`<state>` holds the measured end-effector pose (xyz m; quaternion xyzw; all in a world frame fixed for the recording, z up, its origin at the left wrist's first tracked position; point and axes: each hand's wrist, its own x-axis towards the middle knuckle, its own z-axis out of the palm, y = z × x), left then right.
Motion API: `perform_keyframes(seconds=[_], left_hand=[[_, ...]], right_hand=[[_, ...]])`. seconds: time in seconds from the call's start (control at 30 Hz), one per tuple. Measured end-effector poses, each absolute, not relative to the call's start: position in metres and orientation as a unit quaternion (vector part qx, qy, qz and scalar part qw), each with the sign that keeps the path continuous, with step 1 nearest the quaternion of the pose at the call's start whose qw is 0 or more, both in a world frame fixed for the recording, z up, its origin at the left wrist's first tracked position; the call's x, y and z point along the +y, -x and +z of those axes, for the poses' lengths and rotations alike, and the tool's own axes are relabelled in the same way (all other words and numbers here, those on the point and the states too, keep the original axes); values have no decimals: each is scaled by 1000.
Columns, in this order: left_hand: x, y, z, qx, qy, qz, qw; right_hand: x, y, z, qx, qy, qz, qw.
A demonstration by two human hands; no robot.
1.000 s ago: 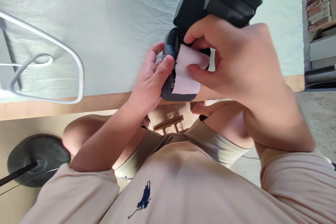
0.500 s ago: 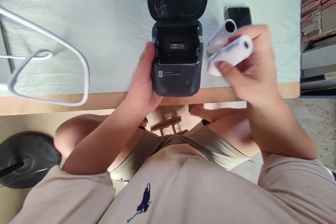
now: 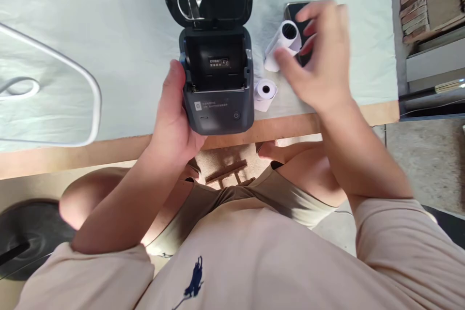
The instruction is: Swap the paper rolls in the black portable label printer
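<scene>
Phone behind paper roll.

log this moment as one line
left hand: grip on printer, lid open, bay empty | right hand: open, over big roll | small roll: on cloth beside printer

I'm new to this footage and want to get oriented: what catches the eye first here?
The dark printer at the table's near edge, its lid flipped open and its paper bay empty, steadied by the left hand. Just to its right lie two white paper rolls, a small roll and a larger roll. The right hand hovers blurred, fingers spread, over a black phone.
</scene>
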<state>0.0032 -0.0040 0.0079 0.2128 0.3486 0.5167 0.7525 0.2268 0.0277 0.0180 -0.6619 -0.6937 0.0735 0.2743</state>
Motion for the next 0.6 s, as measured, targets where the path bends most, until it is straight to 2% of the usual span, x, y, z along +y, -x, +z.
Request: perform_keyframes(seconds=[0.1,0.27,0.37,0.5,0.57,0.6], left_hand=[[-4,-4,10,344,-209,517,755],[-5,-3,4,319,-221,528,755],[-7,-2,-2,294,-220,550,750],[-10,-4,-4,276,-208,563,750],[-10,-5,-3,267,-207,566,752],[-10,-5,-3,264,-211,564,754]], right_hand=[[40,-210,12,-666,711,92,207],[56,-197,4,-653,727,44,206],[66,-202,3,-666,689,74,277],[65,-208,22,-685,532,130,480],[54,-205,39,-700,497,153,489],[46,-202,48,-713,500,183,456]])
